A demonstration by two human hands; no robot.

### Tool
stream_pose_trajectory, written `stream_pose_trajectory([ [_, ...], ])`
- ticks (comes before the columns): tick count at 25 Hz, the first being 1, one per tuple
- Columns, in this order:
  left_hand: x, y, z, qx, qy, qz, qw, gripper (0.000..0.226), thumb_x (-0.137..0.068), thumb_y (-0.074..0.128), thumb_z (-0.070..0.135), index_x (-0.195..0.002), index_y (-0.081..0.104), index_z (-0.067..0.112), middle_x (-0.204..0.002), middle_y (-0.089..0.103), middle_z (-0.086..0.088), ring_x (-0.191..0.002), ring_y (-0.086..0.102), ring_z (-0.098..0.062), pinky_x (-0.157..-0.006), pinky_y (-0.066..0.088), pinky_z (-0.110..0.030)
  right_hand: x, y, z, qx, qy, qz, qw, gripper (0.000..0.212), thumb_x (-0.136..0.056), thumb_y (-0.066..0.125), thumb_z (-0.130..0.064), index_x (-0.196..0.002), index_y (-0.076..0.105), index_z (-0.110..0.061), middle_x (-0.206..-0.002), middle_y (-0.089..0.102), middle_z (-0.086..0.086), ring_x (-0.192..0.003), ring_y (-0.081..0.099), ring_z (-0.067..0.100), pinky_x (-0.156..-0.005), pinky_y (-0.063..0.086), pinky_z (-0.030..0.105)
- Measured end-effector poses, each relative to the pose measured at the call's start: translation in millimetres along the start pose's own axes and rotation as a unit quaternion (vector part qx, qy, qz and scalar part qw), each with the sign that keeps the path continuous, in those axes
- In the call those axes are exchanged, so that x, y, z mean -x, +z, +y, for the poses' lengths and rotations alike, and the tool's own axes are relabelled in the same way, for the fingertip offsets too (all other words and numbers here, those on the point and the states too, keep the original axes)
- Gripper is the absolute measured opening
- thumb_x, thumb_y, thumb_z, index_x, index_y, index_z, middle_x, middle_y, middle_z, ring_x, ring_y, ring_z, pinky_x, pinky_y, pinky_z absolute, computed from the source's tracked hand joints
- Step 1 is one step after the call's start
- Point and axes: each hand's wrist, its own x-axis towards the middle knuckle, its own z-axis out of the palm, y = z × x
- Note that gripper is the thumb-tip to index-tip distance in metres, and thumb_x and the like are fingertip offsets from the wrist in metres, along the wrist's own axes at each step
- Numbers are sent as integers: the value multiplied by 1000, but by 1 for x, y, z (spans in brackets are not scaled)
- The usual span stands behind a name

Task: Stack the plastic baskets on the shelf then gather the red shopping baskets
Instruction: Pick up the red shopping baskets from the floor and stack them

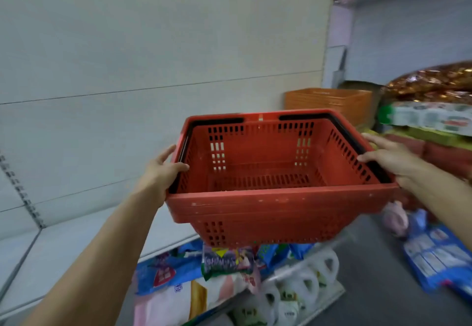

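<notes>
Red plastic filled both hands: the left hand and right hand gripped opposite rims of the red shopping basket, held in mid-air before the shelf; an orange basket sat beyond.

Blurred packets at 6 o'clock, labels unreadable; orange basket at 1 o'clock partly hidden behind red basket.
</notes>
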Motion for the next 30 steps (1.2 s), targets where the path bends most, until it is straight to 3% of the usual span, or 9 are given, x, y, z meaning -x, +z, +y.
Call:
stream_pose_trajectory([
  [5,-16,36,11,4,35,53,998,26,-89,65,20,-115,66,16,-100,71,-9,-77,66,-18,-68,51,-31,-103,12,-15,-5,62,-153,986,63,-81,60,-1,-138,48,-25,-114,63,18,-75,63,29,-49,54,32],
  [7,-17,53,11,27,86,146,985,18,-89,62,27,-96,71,13,-94,70,-9,-76,64,-17,-71,51,-30,-127,16,-26,-1,74,-234,970,40,-82,59,-12,-122,58,-15,-95,67,17,-67,63,28,-48,54,31],
  [11,-3,93,-7,-205,318,355,855,32,-92,47,40,-104,72,23,-106,72,-1,-107,58,-21,-92,40,-35,-160,33,-27,-19,35,-196,980,28,-84,61,-26,-104,66,-7,-73,70,12,-60,65,26,-61,55,35],
  [14,8,128,-37,-457,418,338,708,35,-84,56,57,-98,73,29,-104,70,8,-106,56,-24,-93,30,-43,-151,28,-21,46,-276,-55,958,39,-96,44,-39,-124,58,-15,-115,61,-2,-106,57,18,-89,40,32],
  [16,5,134,-48,-506,435,318,674,47,-76,61,67,-98,73,27,-103,68,7,-104,57,-24,-94,28,-45,-125,21,-13,152,-542,-101,820,42,-94,43,-48,-126,55,-24,-120,56,-14,-109,53,9,-93,38,35],
  [18,0,135,-45,-500,430,310,684,52,-73,59,71,-91,73,25,-96,67,5,-98,56,-24,-91,29,-45,-118,29,7,315,-662,-108,672,52,-86,47,-58,-127,55,-26,-115,64,-10,-100,60,13,-88,42,39],
  [19,-3,138,-42,-495,421,307,695,53,-74,57,72,-89,72,24,-93,67,5,-95,56,-24,-90,30,-45,-124,36,17,365,-671,-89,639,56,-84,47,-61,-127,55,-25,-107,68,-6,-93,62,17,-81,44,39],
  [22,-19,159,-37,-501,388,299,713,55,-74,53,75,-87,70,25,-87,65,8,-92,54,-22,-90,28,-43,-152,46,22,414,-623,-76,659,55,-82,46,-62,-123,55,-26,-92,66,-2,-85,61,22,-75,44,40],
  [30,-76,208,-28,-493,370,276,738,54,-75,51,76,-86,67,25,-82,63,7,-91,54,-23,-91,27,-45,-209,52,17,418,-542,-97,722,51,-80,62,-51,-123,54,-26,-105,64,-1,-104,56,23,-99,34,41],
])
